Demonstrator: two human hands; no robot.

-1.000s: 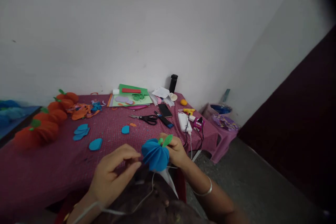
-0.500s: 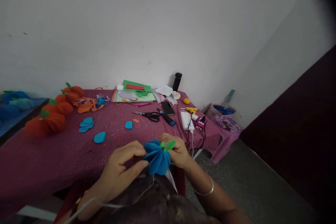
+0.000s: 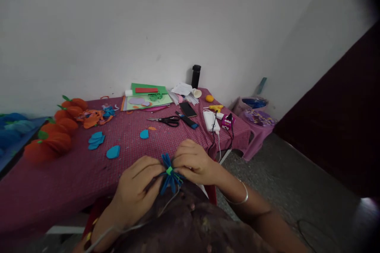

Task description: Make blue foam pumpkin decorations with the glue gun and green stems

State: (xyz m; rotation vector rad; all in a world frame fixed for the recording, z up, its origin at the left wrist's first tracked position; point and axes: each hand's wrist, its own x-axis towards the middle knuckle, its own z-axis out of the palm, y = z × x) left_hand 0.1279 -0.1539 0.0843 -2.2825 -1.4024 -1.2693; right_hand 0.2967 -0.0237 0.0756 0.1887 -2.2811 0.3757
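Observation:
Above my lap, at the table's near edge, I hold a blue craft pumpkin (image 3: pixel 169 183) made of thin folded leaves, with a green piece at its middle. My left hand (image 3: pixel 137 185) pinches its left side between thumb and fingers. On the other side my right hand (image 3: pixel 194 161) grips the right leaves, its fingertips close to the green centre. Blue rounded cut-outs (image 3: pixel 113 151) lie on the table beyond my left hand, with a smaller blue cut-out (image 3: pixel 144 134) nearer the middle. Black-handled scissors (image 3: pixel 169 121) rest farther back.
Orange pumpkins (image 3: pixel 61 141) line the left side of the red tablecloth (image 3: pixel 74 178), near a scrap pile (image 3: pixel 92 118). Coloured sheets (image 3: pixel 145 101), a phone (image 3: pixel 187 109), a white power bank (image 3: pixel 211 121), a yellow glue gun (image 3: pixel 216 108) and a black bottle (image 3: pixel 195 77) stand or lie behind. Cables hang at right.
The blue pumpkin has been turned in my hands: its green leaf pointed right before, and now a green centre faces me. My right hand has closed in towards the left. The camera view has shifted.

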